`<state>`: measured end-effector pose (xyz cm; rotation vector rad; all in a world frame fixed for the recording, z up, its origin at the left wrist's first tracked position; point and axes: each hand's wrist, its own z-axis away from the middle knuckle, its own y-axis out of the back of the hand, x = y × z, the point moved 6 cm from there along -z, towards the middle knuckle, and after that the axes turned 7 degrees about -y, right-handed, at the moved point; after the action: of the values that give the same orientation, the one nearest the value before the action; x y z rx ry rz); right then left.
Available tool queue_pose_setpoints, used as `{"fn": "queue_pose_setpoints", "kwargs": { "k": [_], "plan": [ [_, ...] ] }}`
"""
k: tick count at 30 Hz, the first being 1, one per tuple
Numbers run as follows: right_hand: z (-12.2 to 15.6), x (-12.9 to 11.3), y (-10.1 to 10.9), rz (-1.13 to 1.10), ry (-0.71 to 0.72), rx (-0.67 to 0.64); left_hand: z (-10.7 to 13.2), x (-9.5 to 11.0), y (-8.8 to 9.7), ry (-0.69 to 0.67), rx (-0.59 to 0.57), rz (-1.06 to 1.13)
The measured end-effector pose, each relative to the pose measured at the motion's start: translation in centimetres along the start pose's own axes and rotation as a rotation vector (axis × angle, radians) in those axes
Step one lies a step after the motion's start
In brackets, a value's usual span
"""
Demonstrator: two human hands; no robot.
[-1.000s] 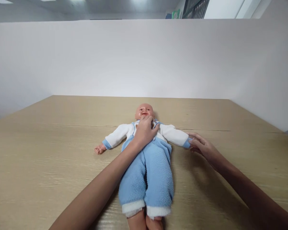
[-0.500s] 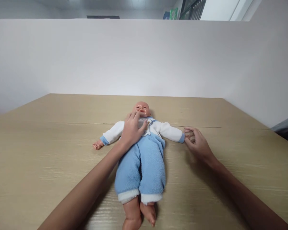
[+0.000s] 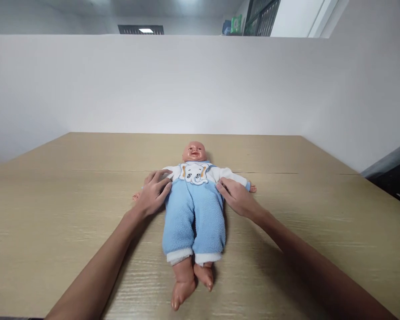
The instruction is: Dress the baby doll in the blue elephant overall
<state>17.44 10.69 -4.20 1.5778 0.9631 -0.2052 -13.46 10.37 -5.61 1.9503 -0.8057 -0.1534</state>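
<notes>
A baby doll (image 3: 194,213) lies on its back on the table, head away from me and bare feet toward me. It wears fluffy blue trousers and a white top with an elephant face (image 3: 195,173) on the chest. Both its arms stretch out sideways. My left hand (image 3: 152,193) rests over the sleeve and side on the left, fingers apart, covering much of that doll arm. At the opposite side, my right hand (image 3: 236,195) has its thumb and fingers closed on the edge of the outfit, just below the sleeve.
The wooden table (image 3: 70,240) extends on all sides of the doll, with a thin seam across it. Behind stands a white partition wall (image 3: 173,84). A dark object (image 3: 395,178) stands beyond the table's right edge.
My left hand has moved off the doll's chest to its left side, uncovering the elephant face. My right hand has let go of the doll's hand and come inward to its side.
</notes>
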Motion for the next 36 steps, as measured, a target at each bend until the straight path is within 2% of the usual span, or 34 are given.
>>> {"fn": "queue_pose_setpoints", "kwargs": {
  "k": [2,4,7,9,13,20,23,27,31,33,36],
  "plan": [
    [-0.8,0.3,0.1,0.02,0.005,-0.027,-0.1,-0.1,0.1,0.003,-0.016,0.06],
    [-1.5,1.1,-0.2,-0.192,-0.029,-0.039,-0.1,-0.2,0.3,0.025,-0.015,0.123],
    [-2.4,3.3,-1.4,-0.606,-0.143,0.017,-0.1,-0.6,0.8,0.072,-0.003,0.209],
    [-2.8,4.6,-2.6,-0.712,-0.198,0.074,-0.1,-0.8,1.0,0.088,-0.016,0.247],
    [-2.9,6.1,-4.2,-0.724,-0.255,0.118,-0.2,-0.9,0.9,0.061,-0.036,0.245],
    [-1.5,5.4,-3.6,-0.644,-0.217,0.158,-0.1,-1.4,-0.2,0.171,0.156,0.012],
    [-0.3,4.8,-2.1,-0.503,-0.177,0.246,0.1,-1.1,-0.8,0.196,0.167,-0.077],
    [1.8,4.0,1.1,0.035,0.02,0.335,0.4,-1.0,-1.2,0.205,0.171,-0.094],
    [3.1,6.5,3.7,0.334,0.052,0.322,0.0,-0.8,-0.4,0.279,0.296,0.016],
    [3.2,8.5,4.4,0.404,0.018,0.314,-1.1,0.6,0.4,0.264,0.348,0.067],
    [3.0,10.8,4.7,0.46,-0.035,0.305,-4.3,4.7,1.2,0.128,0.337,0.163]
  ]
}}
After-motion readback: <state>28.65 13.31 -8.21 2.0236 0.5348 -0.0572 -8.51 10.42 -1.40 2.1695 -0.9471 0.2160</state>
